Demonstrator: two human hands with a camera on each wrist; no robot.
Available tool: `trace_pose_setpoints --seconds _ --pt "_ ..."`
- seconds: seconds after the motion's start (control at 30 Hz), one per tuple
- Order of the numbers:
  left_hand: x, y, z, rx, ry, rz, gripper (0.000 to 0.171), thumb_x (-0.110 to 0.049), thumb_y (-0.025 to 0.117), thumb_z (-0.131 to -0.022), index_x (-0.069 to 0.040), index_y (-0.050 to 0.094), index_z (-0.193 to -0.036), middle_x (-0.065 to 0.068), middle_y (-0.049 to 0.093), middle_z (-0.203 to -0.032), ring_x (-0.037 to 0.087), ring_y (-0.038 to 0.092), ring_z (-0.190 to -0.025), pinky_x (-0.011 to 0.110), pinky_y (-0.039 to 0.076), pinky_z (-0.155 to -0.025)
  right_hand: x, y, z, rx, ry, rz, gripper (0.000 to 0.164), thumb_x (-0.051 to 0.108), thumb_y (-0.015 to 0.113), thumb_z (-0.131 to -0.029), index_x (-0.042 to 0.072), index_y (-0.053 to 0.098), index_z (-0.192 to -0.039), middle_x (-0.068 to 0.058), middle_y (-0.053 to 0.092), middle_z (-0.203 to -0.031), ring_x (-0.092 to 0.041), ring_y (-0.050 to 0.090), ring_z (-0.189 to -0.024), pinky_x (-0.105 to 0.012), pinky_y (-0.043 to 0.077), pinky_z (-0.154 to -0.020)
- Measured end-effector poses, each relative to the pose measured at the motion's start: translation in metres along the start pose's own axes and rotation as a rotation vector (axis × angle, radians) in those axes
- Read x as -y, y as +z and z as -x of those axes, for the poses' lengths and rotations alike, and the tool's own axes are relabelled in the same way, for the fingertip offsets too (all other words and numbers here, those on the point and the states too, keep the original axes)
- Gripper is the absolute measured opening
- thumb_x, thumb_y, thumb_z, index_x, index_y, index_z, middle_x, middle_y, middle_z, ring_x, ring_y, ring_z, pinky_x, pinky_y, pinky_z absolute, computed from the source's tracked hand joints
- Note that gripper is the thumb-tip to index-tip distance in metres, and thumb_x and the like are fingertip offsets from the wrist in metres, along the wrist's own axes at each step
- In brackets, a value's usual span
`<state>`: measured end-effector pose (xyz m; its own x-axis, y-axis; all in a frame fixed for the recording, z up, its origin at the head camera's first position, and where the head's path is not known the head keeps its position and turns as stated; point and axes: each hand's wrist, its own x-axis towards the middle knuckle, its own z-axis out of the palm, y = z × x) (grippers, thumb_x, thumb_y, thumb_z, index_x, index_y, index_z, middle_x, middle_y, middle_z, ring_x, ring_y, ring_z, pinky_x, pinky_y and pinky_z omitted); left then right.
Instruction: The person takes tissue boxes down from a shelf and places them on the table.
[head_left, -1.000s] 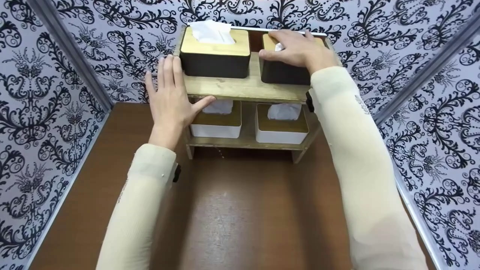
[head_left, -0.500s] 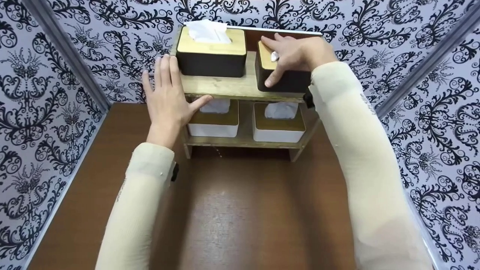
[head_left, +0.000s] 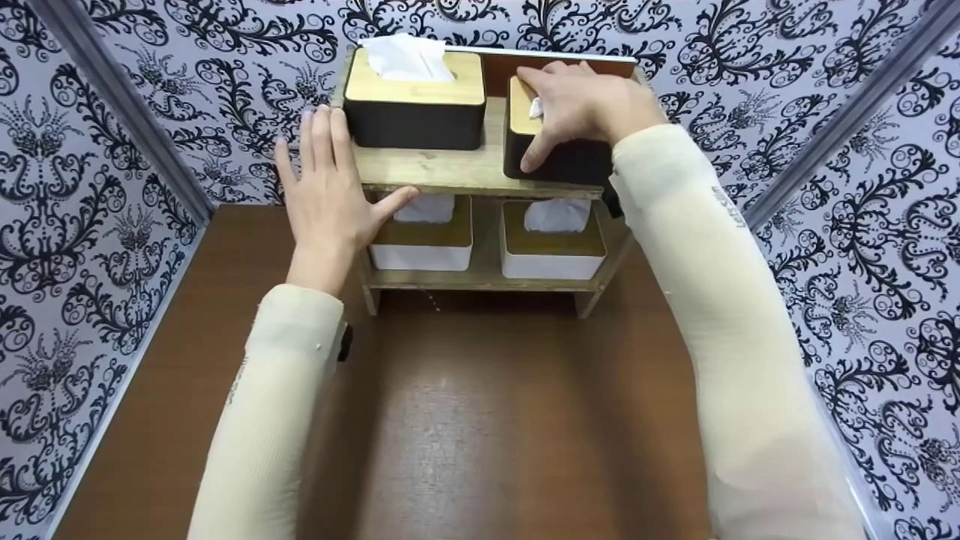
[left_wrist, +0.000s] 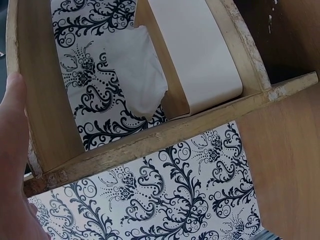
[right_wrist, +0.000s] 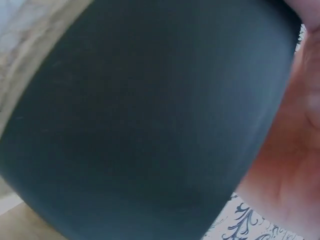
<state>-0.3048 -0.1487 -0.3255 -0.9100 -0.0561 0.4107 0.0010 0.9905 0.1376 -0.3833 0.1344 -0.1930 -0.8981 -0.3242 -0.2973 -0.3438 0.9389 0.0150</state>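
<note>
In the head view my right hand (head_left: 581, 105) spans the right black tissue box (head_left: 523, 146), thumb on its front face and fingers over the wooden lid toward the back. The right wrist view is filled by the dark wall of this tissue box (right_wrist: 145, 120), with the palm beside it. A bit of white tissue pokes out by the fingers. My left hand (head_left: 326, 191), fingers straight, rests at the left end of the wooden shelf (head_left: 435, 171), thumb reaching past its front edge. A second black tissue box (head_left: 416, 124) sits on the top board, next to the left fingertips.
On the lower board are two white tissue boxes with wooden lids, a left one (head_left: 424, 257) and a right one (head_left: 553, 265). The shelf stands on a brown tabletop (head_left: 450, 420) against patterned wallpaper (head_left: 255, 45), with walls at both sides.
The right black tissue box has come forward toward the shelf's front edge. My right thumb went from its lid to its front face. The left hand keeps its place at the shelf.
</note>
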Motion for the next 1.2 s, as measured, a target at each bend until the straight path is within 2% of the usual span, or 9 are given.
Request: trace_pose_setpoints --seconds 0.07,0.17,0.57,0.93,1.2 --pt "-0.001 0.0 0.0 0.006 0.0 -0.009 0.128 -0.094 0.036 -0.07 -0.01 -0.008 -0.156 0.013 -0.002 -0.165 0.027 -0.001 -0.154 0.053 -0.006 -0.123 -0.002 0.003 0.0 -0.027 -0.051 -0.015 0.132 0.062 0.08 -0.064 0.022 -0.004 -0.158 -0.015 0.015 -0.162 -0.04 0.016 -0.147 -0.065 0.018 -0.117" --pt "-0.003 0.001 0.0 0.01 0.003 -0.017 0.128 -0.094 0.036 -0.07 -0.01 -0.009 -0.156 0.013 -0.003 -0.165 0.027 -0.001 -0.154 0.053 -0.005 -0.123 -0.005 0.007 0.0 -0.063 -0.077 -0.038 0.131 0.058 0.081 -0.065 0.019 -0.001 -0.158 -0.017 0.018 -0.159 -0.036 0.021 -0.143 -0.059 0.024 -0.117" --pt "-0.004 -0.001 -0.001 0.007 0.005 0.008 0.128 -0.093 0.039 -0.071 -0.01 -0.008 -0.156 0.013 -0.003 -0.165 0.028 -0.002 -0.154 0.053 -0.006 -0.123 0.004 0.014 0.016 -0.197 -0.159 0.022 0.133 0.054 0.084 -0.062 0.016 0.001 -0.158 -0.021 0.02 -0.157 -0.039 0.022 -0.14 -0.055 0.022 -0.12" --pt "-0.003 -0.002 -0.002 0.023 0.002 0.003 0.128 -0.092 0.039 -0.071 -0.01 -0.01 -0.156 0.013 -0.005 -0.165 0.028 -0.002 -0.154 0.054 -0.006 -0.123 0.014 0.015 0.049 -0.272 -0.197 0.118 0.139 0.061 0.084 -0.056 0.017 0.001 -0.158 -0.021 0.025 -0.153 -0.04 0.027 -0.137 -0.054 0.021 -0.118" --pt "0.0 -0.003 -0.001 0.04 0.002 -0.004 0.128 -0.093 0.037 -0.071 -0.01 -0.011 -0.155 0.014 -0.006 -0.164 0.029 -0.002 -0.153 0.055 -0.005 -0.123 0.019 0.028 0.075 -0.334 -0.259 0.146 0.142 0.065 0.084 -0.053 0.017 0.003 -0.158 -0.021 0.028 -0.15 -0.038 0.029 -0.137 -0.054 0.022 -0.119"
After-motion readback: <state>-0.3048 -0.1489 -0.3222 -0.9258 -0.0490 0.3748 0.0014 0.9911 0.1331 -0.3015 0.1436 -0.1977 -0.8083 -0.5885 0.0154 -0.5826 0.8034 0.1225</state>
